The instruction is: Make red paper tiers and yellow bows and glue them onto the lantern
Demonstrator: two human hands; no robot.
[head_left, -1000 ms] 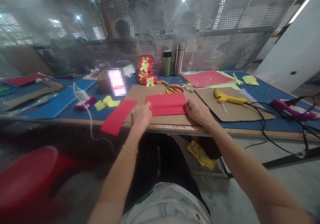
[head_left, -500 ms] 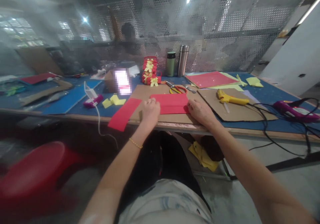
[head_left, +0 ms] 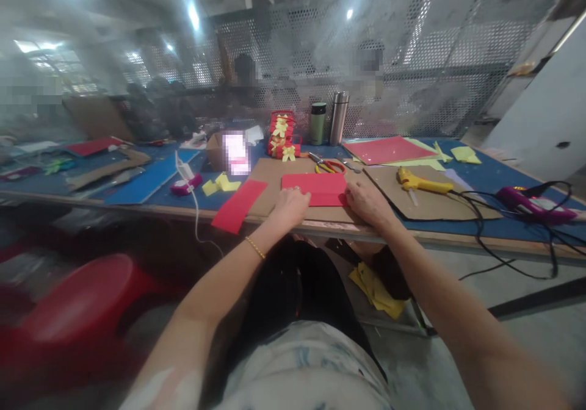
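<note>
A red craft sheet [head_left: 315,184] lies on a piece of brown cardboard in front of me, a crease running across it near its front edge. My left hand [head_left: 293,206] presses on its front left part with bent fingers held together. At the right edge my right hand [head_left: 366,200] grips the corner between thumb and fingers. A separate red strip [head_left: 240,205] lies to the left, partly over the cardboard [head_left: 270,169]. Just behind the sheet are yellow-and-red-handled pliers or scissors [head_left: 330,166].
To the right, a yellow glue gun [head_left: 425,182] rests on another cardboard piece [head_left: 439,205], with black cables [head_left: 480,215] trailing. Small red boxes with yellow bows [head_left: 282,135], a green flask [head_left: 318,123] and a steel flask [head_left: 339,118] stand behind. A red stool [head_left: 86,297] is at lower left.
My left hand has slid right along the front of the red sheet, from its left edge toward its middle. The right hand stays at the right edge. The view has shifted slightly.
</note>
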